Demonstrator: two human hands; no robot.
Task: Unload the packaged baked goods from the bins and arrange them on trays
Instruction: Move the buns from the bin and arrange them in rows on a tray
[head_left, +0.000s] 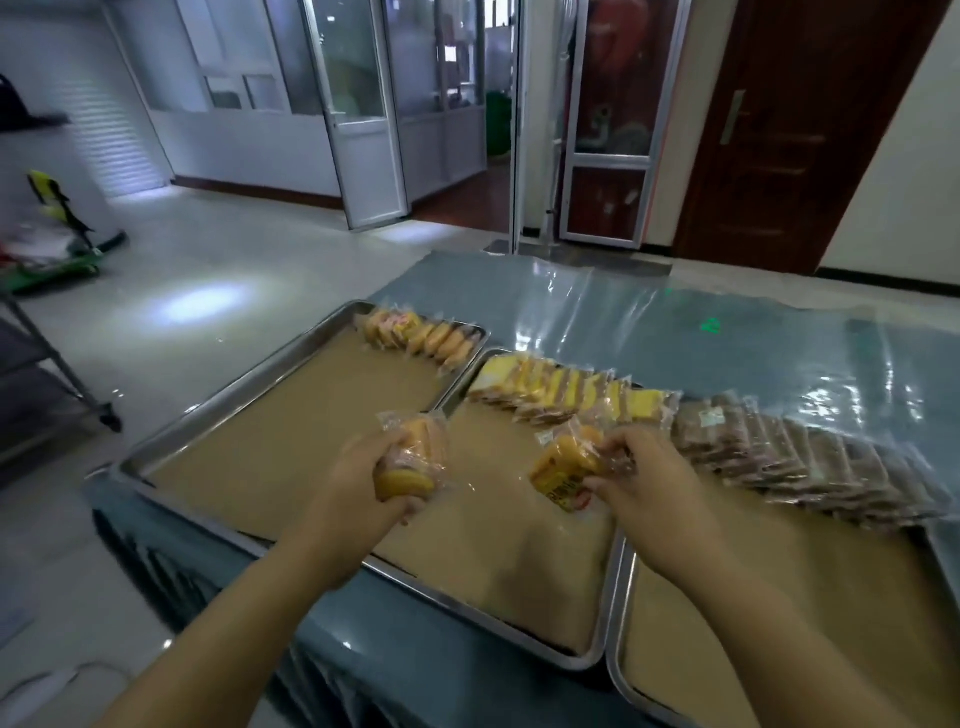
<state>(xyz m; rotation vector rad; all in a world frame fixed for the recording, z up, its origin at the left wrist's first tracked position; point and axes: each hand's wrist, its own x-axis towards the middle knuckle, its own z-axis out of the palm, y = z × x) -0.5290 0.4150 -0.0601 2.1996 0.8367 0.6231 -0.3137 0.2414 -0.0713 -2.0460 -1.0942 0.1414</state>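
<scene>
Left hand (358, 483): fingers and thumb curled round a small stack of round-cake packets (415, 452), held edge-up above the near part of the left tray (234, 384).
Right hand (644, 483): fingers pinching an orange-yellow packet (563, 470) with a printed face, tilted, above the middle tray (597, 660); whether it holds one packet or more cannot be told.
Row of round cakes (421, 335): stands on edge along the left tray's far end, well beyond the left hand and slightly to its right.
Row's long axis: runs along the tray's far rim, slanting towards the near right.
Nearer hand: the left, judging by position; its stack looks like the same kind as that row.
Likely next move: carry the stack forward and set it on edge beside or in front of that row.
Other rows: yellow cake slices (561, 395) at the middle tray's far end; brown packets (810, 457) across the right tray (615, 670).
Bins: not in view.
</scene>
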